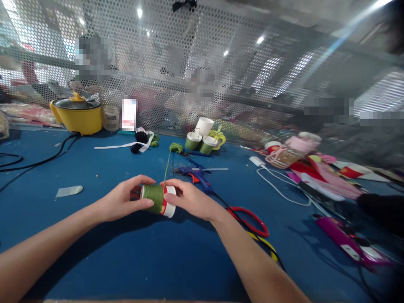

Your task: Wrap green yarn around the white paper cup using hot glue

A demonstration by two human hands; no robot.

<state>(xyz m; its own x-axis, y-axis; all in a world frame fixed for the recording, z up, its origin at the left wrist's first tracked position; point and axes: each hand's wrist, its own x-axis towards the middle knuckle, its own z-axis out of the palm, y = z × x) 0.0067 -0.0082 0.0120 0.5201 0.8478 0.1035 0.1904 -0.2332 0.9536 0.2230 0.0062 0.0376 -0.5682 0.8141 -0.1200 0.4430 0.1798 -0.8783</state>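
Note:
A paper cup (159, 199) lies sideways between my two hands above the blue table (132, 261); most of it is wrapped in green yarn, with a red and white band showing at its right end. My left hand (121, 204) grips the cup's left end, thumb underneath and fingers over the top. My right hand (191, 200) holds the right end and pinches the green yarn strand (167, 166). The strand runs up and away to a small green yarn bundle (176, 147) farther back on the table.
A blue glue gun (194, 173) lies just behind my right hand. Red-handled scissors (252, 221) lie under my right wrist. Finished green-wrapped cups (202, 141) stand behind, a yellow pot (77, 114) at back left, pink items (318, 174) and a white cable (280, 187) at right. Perforated screen behind.

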